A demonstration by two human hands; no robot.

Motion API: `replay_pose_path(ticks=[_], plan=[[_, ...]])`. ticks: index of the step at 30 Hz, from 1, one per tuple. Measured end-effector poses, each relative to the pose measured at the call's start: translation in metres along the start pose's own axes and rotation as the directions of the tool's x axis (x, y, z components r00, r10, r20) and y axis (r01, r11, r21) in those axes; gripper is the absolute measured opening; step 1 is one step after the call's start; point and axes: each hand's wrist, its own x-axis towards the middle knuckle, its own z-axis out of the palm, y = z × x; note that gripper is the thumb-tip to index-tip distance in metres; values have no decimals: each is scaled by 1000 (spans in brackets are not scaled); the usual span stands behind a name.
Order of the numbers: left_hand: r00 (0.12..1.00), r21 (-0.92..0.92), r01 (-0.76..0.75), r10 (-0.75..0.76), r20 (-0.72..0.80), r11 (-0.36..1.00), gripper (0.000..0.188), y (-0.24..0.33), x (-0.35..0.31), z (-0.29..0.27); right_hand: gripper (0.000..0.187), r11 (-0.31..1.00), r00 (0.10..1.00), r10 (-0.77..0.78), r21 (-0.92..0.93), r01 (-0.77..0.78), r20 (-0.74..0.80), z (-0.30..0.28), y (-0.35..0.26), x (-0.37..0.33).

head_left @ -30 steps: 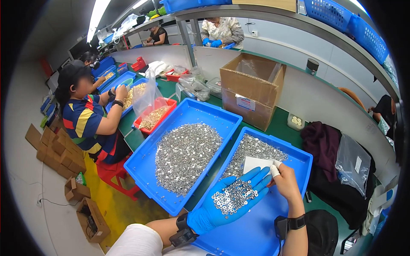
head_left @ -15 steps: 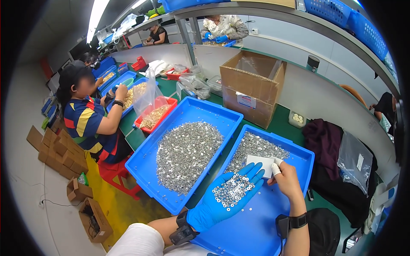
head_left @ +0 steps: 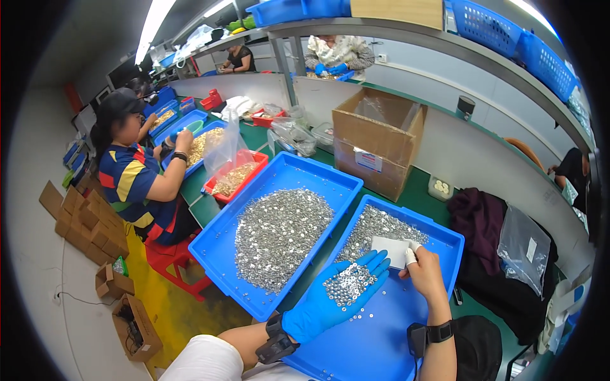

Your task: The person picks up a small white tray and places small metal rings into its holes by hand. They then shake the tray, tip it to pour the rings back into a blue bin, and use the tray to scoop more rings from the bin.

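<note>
My left hand (head_left: 316, 311), in a blue glove, is palm up with its fingers stretched flat. A single layer of small silvery metal rings (head_left: 349, 286) rests on its palm and lower fingers. Between the fingers of my right hand (head_left: 427, 274) is a flat white card (head_left: 390, 251), just beyond the gloved fingertips. White finger covers sit on some right fingertips. Both hands are over the right blue tray (head_left: 381, 336), with more rings heaped (head_left: 375, 222) at its far end. A few loose rings (head_left: 361, 315) lie on the tray bottom beside the glove.
A second blue tray (head_left: 219, 244) on the left bears a large heap of rings. Beyond stand a cardboard box (head_left: 375, 152) and a red tray (head_left: 254, 171) of brass-coloured parts. Dark cloth (head_left: 475, 219) lies at right. A co-worker (head_left: 136, 178) sits at left.
The rings on my left palm are spread more tightly, and more loose ones lie on the tray under the glove. The card has shifted slightly in the picture. My view has tilted a little.
</note>
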Motion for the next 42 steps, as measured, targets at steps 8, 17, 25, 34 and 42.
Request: replay_pose_path(ticks=[8,17,25,34,42], plan=[[914,351,-406,379,145,844,54,71,4,22,22,999,995,-8,47,13,-98,-1,12,1],[570,961,-247,782,251,-128,48,165,9,-18,24,998,994,34,65,-27,-107,1,7,-3],[952,997,27,308,-3,-75,45,71,-2,8,31,943,960,-162,-322,82,-229,-5,33,9],[941,-232,-285,-318,120,-930,54,65,26,-26,32,840,985,-109,-542,20,-133,-3,23,-4],[955,-318,-297,-290,-69,-900,36,61,71,-40,34,921,992,116,-369,-125,-46,-40,19,-19]])
